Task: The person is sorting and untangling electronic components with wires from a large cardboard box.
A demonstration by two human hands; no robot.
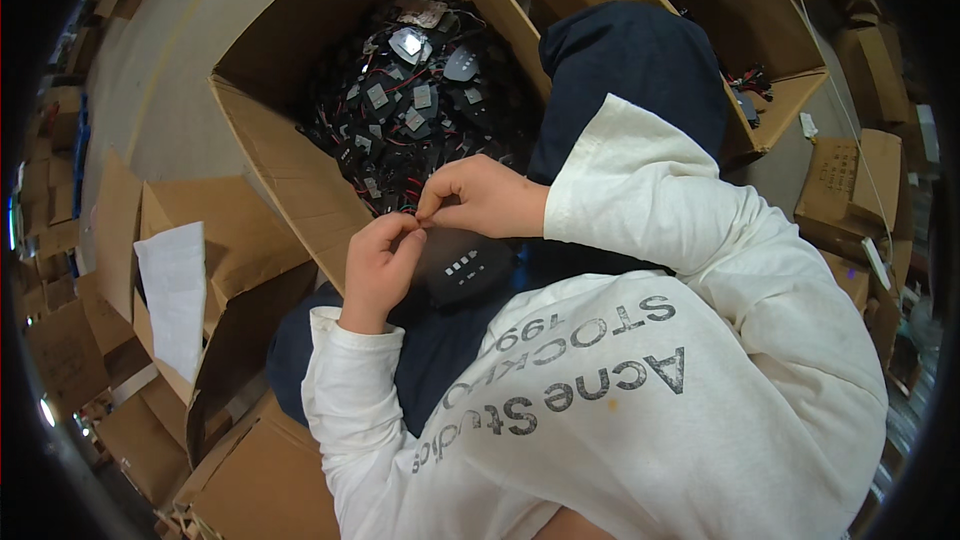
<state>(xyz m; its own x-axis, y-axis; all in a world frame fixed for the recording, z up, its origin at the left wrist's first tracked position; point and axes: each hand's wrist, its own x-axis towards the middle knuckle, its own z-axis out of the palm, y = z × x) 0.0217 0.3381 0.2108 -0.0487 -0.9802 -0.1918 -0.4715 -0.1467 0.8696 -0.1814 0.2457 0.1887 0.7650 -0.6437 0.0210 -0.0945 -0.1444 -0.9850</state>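
My left hand (378, 265) and my right hand (488, 198) meet fingertip to fingertip in front of my lap, each closed in a pinch. What they hold is too small to make out; a bit of red wire shows just beside the fingers. Just below them, over my dark trousers, lies a black, rounded electronic part (462, 272) with a row of silver contacts. Beyond my hands, a large open cardboard box (290, 165) holds a heap of similar black parts (415, 120) with grey plates and red and black wires.
To the right of my raised knee (635, 70) stands another open box (790, 110) with a few wired parts inside. At the left, a white sheet (172, 295) hangs over an open carton (235, 230). More cartons (850, 175) stand around the rim of the view.
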